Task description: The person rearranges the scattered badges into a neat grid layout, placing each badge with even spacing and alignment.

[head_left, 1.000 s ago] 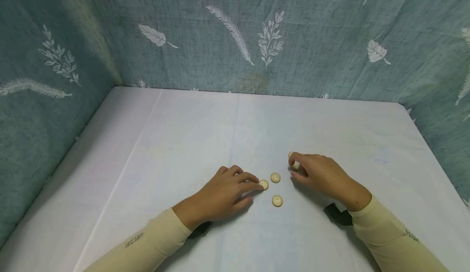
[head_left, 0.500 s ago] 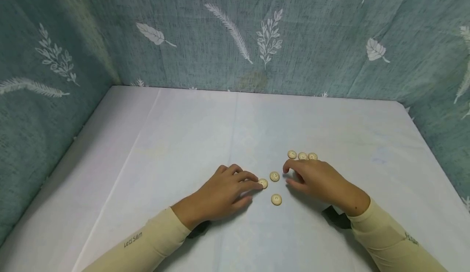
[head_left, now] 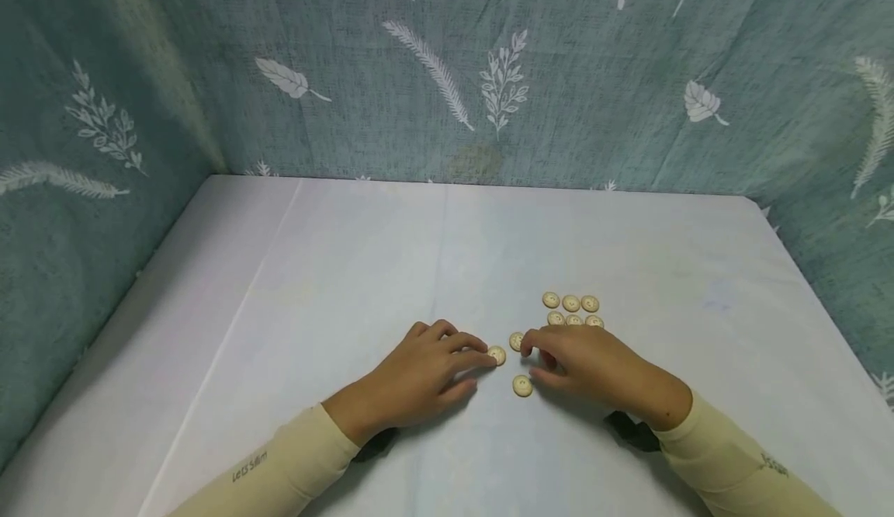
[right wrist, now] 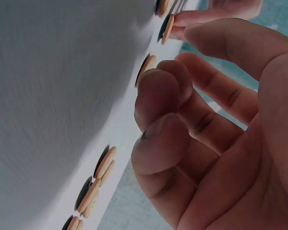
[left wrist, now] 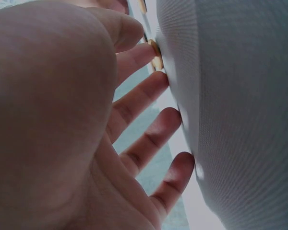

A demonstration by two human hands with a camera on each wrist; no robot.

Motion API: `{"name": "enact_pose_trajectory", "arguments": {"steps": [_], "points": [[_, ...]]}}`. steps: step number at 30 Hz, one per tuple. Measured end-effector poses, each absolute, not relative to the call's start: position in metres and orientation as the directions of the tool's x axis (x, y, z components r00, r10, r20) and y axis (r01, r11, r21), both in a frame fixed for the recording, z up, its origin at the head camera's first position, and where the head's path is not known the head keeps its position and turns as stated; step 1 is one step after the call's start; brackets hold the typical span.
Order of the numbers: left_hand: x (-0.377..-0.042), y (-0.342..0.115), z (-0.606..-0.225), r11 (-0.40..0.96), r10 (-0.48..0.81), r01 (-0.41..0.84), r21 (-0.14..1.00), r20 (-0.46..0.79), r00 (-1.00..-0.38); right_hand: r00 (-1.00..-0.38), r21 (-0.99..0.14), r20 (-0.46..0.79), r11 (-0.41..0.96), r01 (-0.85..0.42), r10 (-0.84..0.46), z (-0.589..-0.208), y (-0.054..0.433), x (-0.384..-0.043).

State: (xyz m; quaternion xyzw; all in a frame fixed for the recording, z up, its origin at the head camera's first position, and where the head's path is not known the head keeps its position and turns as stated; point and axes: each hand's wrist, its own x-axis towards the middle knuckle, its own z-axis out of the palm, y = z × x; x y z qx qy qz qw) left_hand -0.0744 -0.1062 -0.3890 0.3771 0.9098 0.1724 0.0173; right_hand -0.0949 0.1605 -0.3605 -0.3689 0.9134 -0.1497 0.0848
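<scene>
My left hand point(head_left: 426, 377) rests on the white cloth, fingers loosely extended, its index fingertip touching a cream round button point(head_left: 497, 355). In the left wrist view, that button point(left wrist: 156, 55) stands at the fingertip. My right hand point(head_left: 590, 369) hovers with bent fingers, thumb apart from them, holding nothing. Its index fingertip is at a second button point(head_left: 515, 341), partly hidden behind the finger. A third button point(head_left: 522, 386) lies nearer, just left of the right thumb. Beyond the right hand, a back row of buttons point(head_left: 571, 303) and a front row point(head_left: 573, 320) lie close together.
A white cloth point(head_left: 335, 268) covers the table. Behind and at the sides hangs a green-grey curtain point(head_left: 363, 113) with white leaf prints. Both forearms wear cream sleeves point(head_left: 279, 459), with dark wrist straps beneath.
My right hand has come away from the rows, moving left and nearer to the second button, which uncovers the front row. The left hand stays at its button. The head view tilts slightly.
</scene>
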Motion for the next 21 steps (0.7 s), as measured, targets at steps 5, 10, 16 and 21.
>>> {"name": "enact_pose_trajectory", "arguments": {"steps": [5,10,16,21], "points": [[-0.073,-0.105,-0.392,0.652,0.698,0.691,0.313,0.108,-0.708,-0.691,-0.353,-0.031,0.655,-0.668,-0.722,-0.363,0.159,-0.090],[-0.074,-0.104,-0.391,0.655,0.695,0.698,0.290,0.132,-0.707,-0.683,-0.367,-0.009,0.638,-0.677,-0.731,-0.363,0.157,-0.087],[-0.072,-0.103,-0.393,0.659,0.694,0.686,0.308,0.105,-0.713,-0.676,-0.378,-0.015,0.630,-0.678,-0.737,-0.368,0.155,-0.082],[-0.073,-0.103,-0.391,0.667,0.690,0.681,0.302,0.094,-0.717,-0.664,-0.379,-0.022,0.621,-0.686,-0.747,-0.369,0.153,-0.082]]}}
